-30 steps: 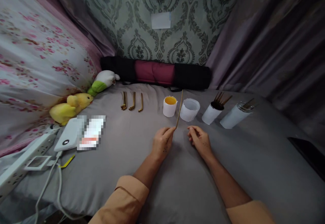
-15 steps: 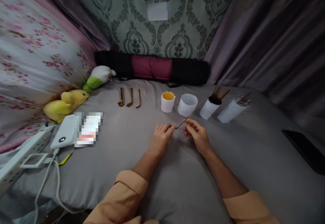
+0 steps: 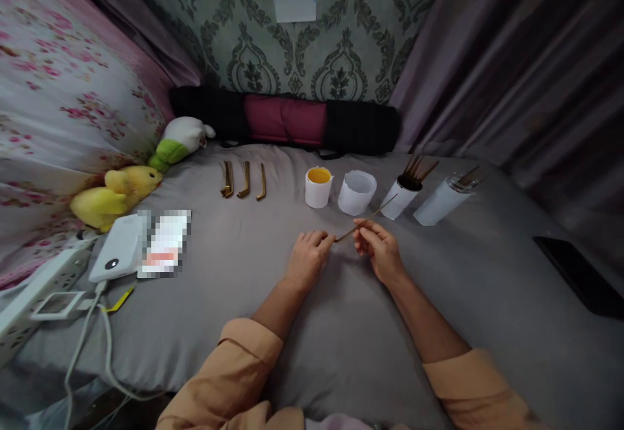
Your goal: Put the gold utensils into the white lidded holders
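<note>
A thin brown stick [image 3: 346,235] slants up to the right between my hands. Its lower end is pinched by my left hand [image 3: 307,260], thumb against curled fingers. My right hand [image 3: 381,252] grips the stick farther along, between thumb and fingertips, with its free tip rising past that hand. Just beyond are a white-wrapped cup with a yellow inside [image 3: 318,192] and a wider white cup [image 3: 357,195]. To their right lean a white-wrapped holder with several brown sticks [image 3: 400,199] and a longer wrapped clear container [image 3: 441,204] holding thin sticks.
Small bundles of bent, gold-brown sticks [image 3: 244,180] lie back left on the grey sheet [image 3: 219,319]. Two plush toys [image 3: 117,196], a power bank [image 3: 117,248] and a power strip with cables [image 3: 43,306] line the left. A black phone [image 3: 580,274] lies right; a dark rolled bag [image 3: 287,120] sits behind.
The view has shifted slightly, so everything sits a little higher and farther left. The stick stays between my hands, its free tip now showing more clearly beyond my right hand.
</note>
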Demonstrator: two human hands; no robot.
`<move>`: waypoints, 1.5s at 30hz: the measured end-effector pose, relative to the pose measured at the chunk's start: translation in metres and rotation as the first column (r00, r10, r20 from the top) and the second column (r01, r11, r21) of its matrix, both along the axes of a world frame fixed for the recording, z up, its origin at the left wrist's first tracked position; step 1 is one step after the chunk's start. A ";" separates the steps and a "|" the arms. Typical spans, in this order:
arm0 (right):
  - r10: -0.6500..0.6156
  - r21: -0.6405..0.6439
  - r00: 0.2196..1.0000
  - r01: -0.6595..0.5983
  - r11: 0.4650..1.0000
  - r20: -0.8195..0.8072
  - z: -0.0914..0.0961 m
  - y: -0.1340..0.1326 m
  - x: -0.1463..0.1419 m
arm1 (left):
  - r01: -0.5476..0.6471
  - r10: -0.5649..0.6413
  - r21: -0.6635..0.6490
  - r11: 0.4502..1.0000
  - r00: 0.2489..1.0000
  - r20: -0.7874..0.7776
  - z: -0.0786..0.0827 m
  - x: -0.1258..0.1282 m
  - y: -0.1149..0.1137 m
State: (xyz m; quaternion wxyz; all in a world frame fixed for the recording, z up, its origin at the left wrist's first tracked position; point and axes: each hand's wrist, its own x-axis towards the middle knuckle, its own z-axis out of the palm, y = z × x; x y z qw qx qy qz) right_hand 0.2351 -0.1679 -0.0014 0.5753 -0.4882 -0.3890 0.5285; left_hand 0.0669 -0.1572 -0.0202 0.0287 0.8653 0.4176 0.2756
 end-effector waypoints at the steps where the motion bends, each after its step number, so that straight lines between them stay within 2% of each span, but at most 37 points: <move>1: -0.002 -0.005 1.000 0.002 1.000 -0.004 -0.001 0.000 0.000 | -0.001 0.001 -0.007 1.000 1.000 0.005 -0.001 0.000 0.000; 9: 0.001 -0.015 1.000 -0.001 1.000 -0.031 -0.003 0.001 0.001 | 0.026 -0.013 -0.086 0.996 0.988 0.157 -0.008 0.001 0.003; 15: -0.020 -0.019 1.000 0.019 1.000 -0.006 -0.004 0.002 0.001 | 0.086 -0.025 -0.154 0.984 0.934 0.357 -0.011 0.002 0.006; 23: -0.039 -0.016 0.999 0.039 0.999 0.017 -0.007 0.003 0.000 | 0.133 0.036 -0.299 0.945 0.866 0.498 -0.008 0.003 0.007; 26: -0.038 0.001 0.999 0.038 0.999 0.017 -0.008 0.003 0.001 | 0.124 0.109 -0.376 0.918 0.834 0.541 -0.008 0.004 0.006; 33: -0.060 0.006 0.998 0.060 0.998 0.035 -0.008 0.004 0.002 | 0.210 0.306 -0.574 0.791 0.677 0.669 -0.010 0.008 0.007; 39: -0.093 0.030 0.991 0.090 0.995 0.097 -0.007 0.003 0.003 | 0.366 0.464 -0.697 0.617 0.546 0.698 -0.002 0.012 0.006; 45: -0.097 0.063 0.980 0.088 0.994 0.172 -0.005 0.003 0.006 | 0.503 0.572 -0.730 0.463 0.460 0.679 0.006 0.013 0.002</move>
